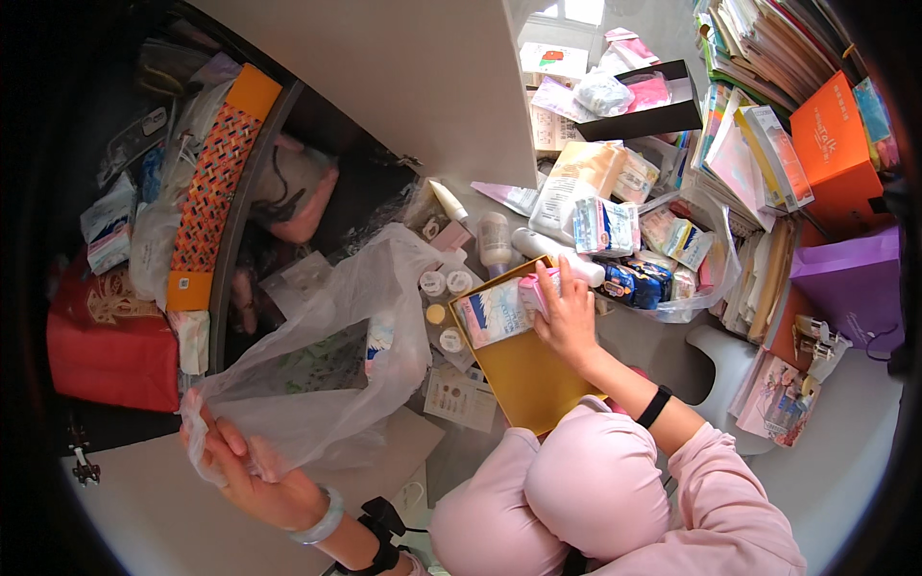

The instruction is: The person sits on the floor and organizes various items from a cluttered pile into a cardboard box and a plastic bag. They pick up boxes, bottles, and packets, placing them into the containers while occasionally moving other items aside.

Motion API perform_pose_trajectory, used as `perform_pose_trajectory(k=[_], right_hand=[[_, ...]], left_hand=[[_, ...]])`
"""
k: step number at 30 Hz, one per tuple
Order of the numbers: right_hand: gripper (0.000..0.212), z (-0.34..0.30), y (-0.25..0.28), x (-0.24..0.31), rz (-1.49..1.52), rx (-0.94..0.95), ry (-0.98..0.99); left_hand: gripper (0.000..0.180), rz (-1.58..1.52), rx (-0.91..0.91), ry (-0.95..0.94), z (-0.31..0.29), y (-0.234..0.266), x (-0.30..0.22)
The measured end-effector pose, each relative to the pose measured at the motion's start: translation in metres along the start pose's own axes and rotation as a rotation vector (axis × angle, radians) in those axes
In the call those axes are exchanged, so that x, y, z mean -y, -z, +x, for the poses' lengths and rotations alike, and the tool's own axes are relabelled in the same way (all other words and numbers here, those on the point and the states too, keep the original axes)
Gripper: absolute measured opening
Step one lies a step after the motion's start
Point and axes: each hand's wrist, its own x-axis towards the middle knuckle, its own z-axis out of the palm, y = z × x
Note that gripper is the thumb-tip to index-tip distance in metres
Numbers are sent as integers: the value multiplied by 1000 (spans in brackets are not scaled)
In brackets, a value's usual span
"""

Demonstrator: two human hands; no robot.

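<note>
My left hand (257, 472) grips the edge of a translucent plastic bag (317, 398), closed on its thin film. The bag's mouth spreads open in front of me, and a small white and blue packet (380, 344) shows at its right side. My right hand (570, 324) reaches into a gold-yellow box (541, 384) by my knees, fingers closed around a small pink packet (531, 288). Beside that packet, in the far end of the box, lies a white and blue soft pack (493, 311). Bare yellow bottom shows in the box's near part.
Bottles (495, 242), a tube (448, 200) and small jars (451, 338) crowd the floor beyond the box. A clear bag of packets (715, 259) sits right. Stacked books (768, 53) and a purple bag (850, 283) line the right side; an open cabinet with a red bag (110, 336) is left.
</note>
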Motion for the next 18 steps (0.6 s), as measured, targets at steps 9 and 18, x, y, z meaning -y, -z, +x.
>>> perform_pose_trajectory(k=[9,18], right_hand=[[77,-14,40,-7,520,0,-216],[58,-105,-21,-40,1463,393,-1193]], left_hand=[[45,25,48,-50,2,0,-11],[45,-187,270,72,-4,11,2]])
